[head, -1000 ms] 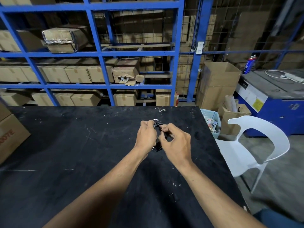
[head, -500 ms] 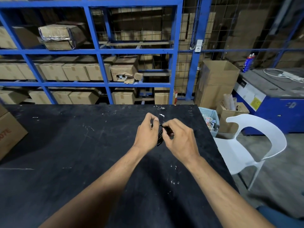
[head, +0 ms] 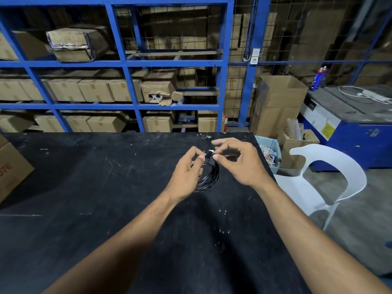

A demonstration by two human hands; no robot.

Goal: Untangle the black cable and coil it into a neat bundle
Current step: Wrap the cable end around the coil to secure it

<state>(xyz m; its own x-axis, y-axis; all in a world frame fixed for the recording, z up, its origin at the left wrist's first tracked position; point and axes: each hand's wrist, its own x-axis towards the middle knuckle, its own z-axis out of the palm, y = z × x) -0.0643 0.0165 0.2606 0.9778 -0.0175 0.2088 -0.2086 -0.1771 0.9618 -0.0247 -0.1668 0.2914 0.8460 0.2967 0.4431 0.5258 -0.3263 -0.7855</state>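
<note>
The black cable (head: 209,177) is wound into a small round coil, held just above the black table (head: 84,187) near its far right part. My left hand (head: 186,175) grips the coil's left side, thumb and forefinger pinching near the top. My right hand (head: 239,164) pinches the cable's end at the top of the coil, where a small white tip shows. Its other fingers are spread apart above. Part of the coil is hidden behind my left palm.
A cardboard box (head: 12,168) sits at the table's left edge. A white plastic chair (head: 331,179) and a bin of scraps (head: 269,151) stand off the right edge. Blue shelving (head: 131,85) with cartons runs behind the table.
The coil has turned so its loops show between my hands. My right hand has risen to the coil's top and spread its fingers.
</note>
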